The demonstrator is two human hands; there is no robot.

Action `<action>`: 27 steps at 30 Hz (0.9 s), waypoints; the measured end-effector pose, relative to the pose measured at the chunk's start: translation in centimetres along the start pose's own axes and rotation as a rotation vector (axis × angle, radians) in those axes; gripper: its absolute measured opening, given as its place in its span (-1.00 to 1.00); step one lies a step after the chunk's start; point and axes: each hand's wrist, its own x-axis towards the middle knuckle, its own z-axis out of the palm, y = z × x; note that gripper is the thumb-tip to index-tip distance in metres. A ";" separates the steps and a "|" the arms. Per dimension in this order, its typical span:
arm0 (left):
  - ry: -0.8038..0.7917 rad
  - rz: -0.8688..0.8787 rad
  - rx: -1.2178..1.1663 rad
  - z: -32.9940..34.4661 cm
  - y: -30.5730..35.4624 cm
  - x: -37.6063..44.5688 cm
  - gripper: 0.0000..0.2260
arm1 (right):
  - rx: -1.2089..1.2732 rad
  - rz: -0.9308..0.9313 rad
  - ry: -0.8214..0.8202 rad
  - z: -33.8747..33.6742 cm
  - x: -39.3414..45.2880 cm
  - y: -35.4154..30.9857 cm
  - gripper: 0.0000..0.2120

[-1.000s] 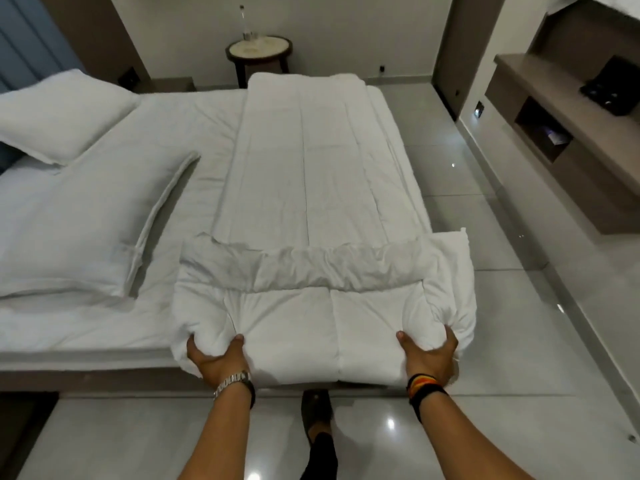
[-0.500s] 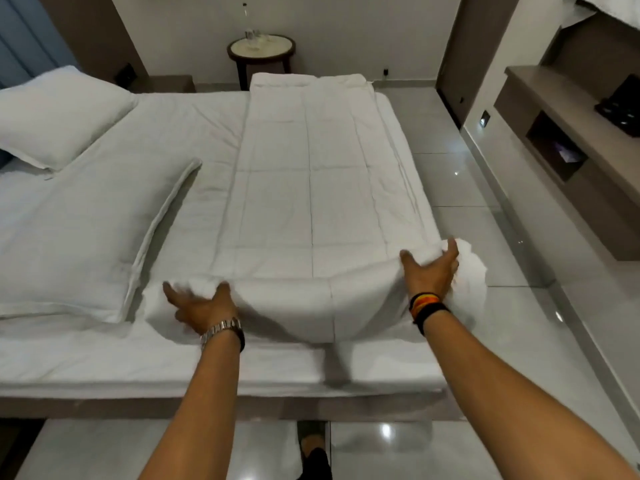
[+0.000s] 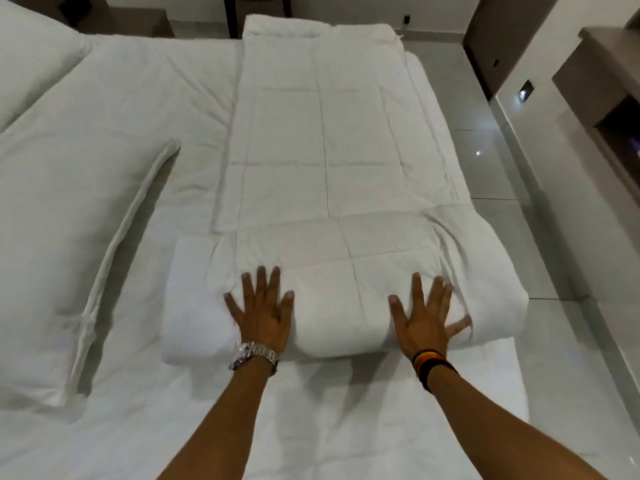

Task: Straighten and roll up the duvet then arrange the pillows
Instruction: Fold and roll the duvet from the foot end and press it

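A flat white pillow (image 3: 65,244) with a flanged edge lies at the bed's (image 3: 207,420) left. The quilted white duvet (image 3: 322,133), folded into a long strip, ends in a soft roll under the left hand (image 3: 261,311) and right hand (image 3: 424,318), both grips open, fingers spread, pressing flat.

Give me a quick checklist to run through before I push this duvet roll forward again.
1. Both palms on the roll: ok. Left hand and right hand lie flat on the rolled part of the duvet, fingers spread.
2. Roll even across its width: not ok. Its right end bulges wider and farther forward than the left.
3. Flat strip ahead is straight: ok. It lies smooth up to the far edge of the bed.
4. Path clear of pillows: ok. The near pillow lies off to the left, apart from the roll.
5. Roll tightness inside: cannot tell.
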 end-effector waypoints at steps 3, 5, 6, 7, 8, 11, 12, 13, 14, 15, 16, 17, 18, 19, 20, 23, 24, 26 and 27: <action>-0.139 0.031 0.086 1.3 -0.5 4.8 -0.35 | -0.048 0.054 -0.040 0.8 3.4 -0.9 -0.29; -0.173 0.053 0.076 0.5 -0.5 6.2 -0.36 | -0.024 0.075 -0.017 0.9 2.8 -0.9 -0.30; -0.117 0.048 0.059 -0.1 -0.5 5.4 -0.38 | 0.015 0.093 0.015 0.9 1.7 -0.8 -0.30; -0.015 0.011 0.033 -0.7 -0.7 4.0 -0.39 | 0.072 0.132 0.051 0.8 0.3 -0.6 -0.28; 0.101 -0.080 -0.015 -1.0 -0.7 1.8 -0.40 | 0.140 0.204 0.082 0.7 -1.2 -0.3 -0.24; 0.259 -0.644 -0.365 -0.6 -0.8 -4.6 -0.31 | 0.376 0.478 0.111 0.4 -3.1 0.5 -0.08; 0.248 -0.800 -0.528 0.0 -0.6 -5.6 -0.29 | 0.462 0.543 0.112 0.2 -2.6 0.4 -0.02; 0.243 -0.886 -0.663 0.8 -0.4 -6.2 -0.26 | 0.536 0.570 0.118 0.1 -1.8 0.4 0.04; 0.253 -0.906 -0.777 1.5 0.1 -6.2 -0.22 | 0.589 0.563 0.139 0.0 -0.7 0.2 0.10; 0.280 -0.896 -0.884 1.9 0.6 -5.6 -0.17 | 0.620 0.541 0.168 0.0 0.5 -0.1 0.14; 0.318 -0.902 -0.971 2.3 1.1 -4.6 -0.11 | 0.633 0.525 0.195 0.2 1.7 -0.2 0.18; 0.356 -0.929 -1.023 2.5 1.5 -3.3 -0.05 | 0.643 0.523 0.216 0.5 2.8 -0.4 0.20; 0.381 -0.966 -1.040 2.7 1.8 -1.9 0.03 | 0.658 0.536 0.234 1.0 3.8 -0.5 0.23; 0.397 -1.008 -1.034 2.8 2.0 -0.6 0.10 | 0.672 0.558 0.254 1.4 4.5 -0.5 0.24; 0.409 -1.043 -1.012 3.0 1.9 0.5 0.16 | 0.683 0.576 0.278 1.7 5.0 -0.4 0.25; 0.460 -1.026 -1.009 3.6 1.2 2.1 0.20 | 0.719 0.583 0.344 2.4 6.1 -0.2 0.20; 0.477 -0.988 -1.030 3.7 0.9 2.3 0.19 | 0.754 0.576 0.349 2.4 6.3 -0.2 0.15; 0.513 -0.892 -1.043 3.6 0.7 2.7 0.11 | 0.818 0.542 0.352 1.9 6.5 -0.2 0.04; 0.526 -0.840 -1.051 3.2 0.7 2.7 0.05 | 0.841 0.511 0.360 1.5 6.3 0.0 -0.02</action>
